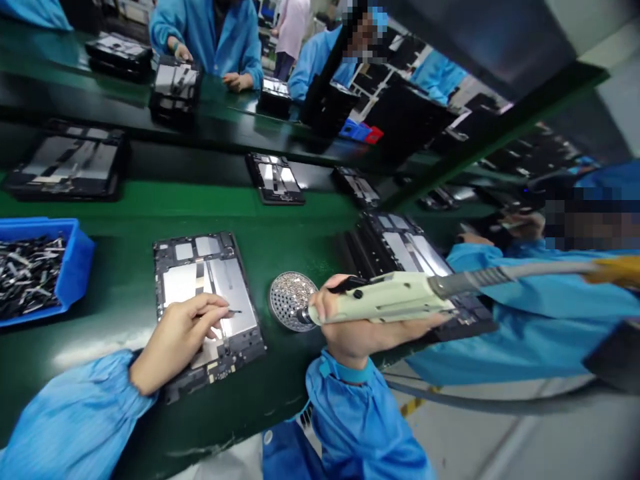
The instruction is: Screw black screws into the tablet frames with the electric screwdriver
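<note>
An opened tablet chassis (220, 267) lies on the green belt in front of me. My left hand (180, 337) rests on its lower part, fingers pinched on a small dark strip (233, 311) laid against the silver plate. My right hand (350, 327) is closed around a cream electric screwdriver (385, 298) held level, its tip over a round dish of small screws (289, 297). A grey cable (515, 272) runs from the tool to the right.
A blue bin (75, 267) of dark metal strips stands at the left. More opened tablets (275, 179) lie along the green belt (130, 207), and another (405, 243) lies right of the dish. People in blue coats work across the belt and at my right.
</note>
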Tool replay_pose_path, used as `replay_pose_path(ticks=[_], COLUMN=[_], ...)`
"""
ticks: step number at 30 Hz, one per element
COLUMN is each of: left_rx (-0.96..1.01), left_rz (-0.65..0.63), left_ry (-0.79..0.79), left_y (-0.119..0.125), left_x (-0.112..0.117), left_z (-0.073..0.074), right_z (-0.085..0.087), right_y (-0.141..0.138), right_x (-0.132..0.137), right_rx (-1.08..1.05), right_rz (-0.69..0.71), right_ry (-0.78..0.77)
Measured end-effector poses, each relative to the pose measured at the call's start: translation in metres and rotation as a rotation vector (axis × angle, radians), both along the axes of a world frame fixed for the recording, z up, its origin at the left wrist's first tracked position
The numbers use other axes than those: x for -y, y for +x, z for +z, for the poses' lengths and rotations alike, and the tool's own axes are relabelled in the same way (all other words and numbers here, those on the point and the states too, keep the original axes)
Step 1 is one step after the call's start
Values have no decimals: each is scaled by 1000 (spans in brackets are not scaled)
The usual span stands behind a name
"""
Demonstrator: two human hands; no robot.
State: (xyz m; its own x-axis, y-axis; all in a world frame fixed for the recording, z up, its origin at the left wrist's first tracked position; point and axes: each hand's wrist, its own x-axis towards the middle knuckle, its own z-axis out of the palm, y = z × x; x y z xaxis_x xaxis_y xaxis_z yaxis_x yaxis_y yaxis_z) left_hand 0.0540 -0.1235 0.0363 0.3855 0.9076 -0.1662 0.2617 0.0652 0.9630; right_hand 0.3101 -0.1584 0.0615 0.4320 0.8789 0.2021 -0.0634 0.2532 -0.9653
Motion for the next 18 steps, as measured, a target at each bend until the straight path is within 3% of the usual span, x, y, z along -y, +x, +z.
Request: replay_pose_path(ticks=[3, 10, 14, 18], left_rx=[-14, -4, -82, -81], left_rz=[50, 172, 355, 518], left_ry=[3, -10, 109, 157], left_y=[-1, -10, -21, -34], left_x=[1, -6, -22, -44], left_z=[3, 11, 20, 18], right_z=[-4, -3, -2, -6], right_y=[-11, -19, -20, -21], right_x=[-3, -8, -11, -9], right_rx=[-129, -190, -255, -242], right_rz=[-89, -54, -91, -63], right_ry=[100, 56, 67, 12])
